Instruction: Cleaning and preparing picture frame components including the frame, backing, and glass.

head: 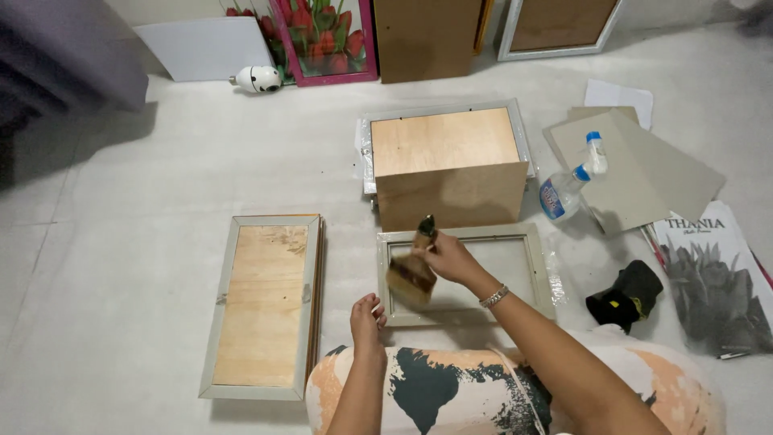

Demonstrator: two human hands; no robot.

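Pale floor | right hand fingers clamped on bristly brush | left hand fingers apart touching grey frame

A: What's lying around on the pale floor?
B: Grey frame w/ plywood back at left, plywood box up centre. Clear plastic bottle w/ blue cap beside grey cardboard sheets; black cloth nr the b&w magazine.

Open floor lies far left of the hands. Just left, a stacked frame blocks the way. Ahead, a wooden box stands close. To the right sit a plastic bottle, grey boards and a black cloth.
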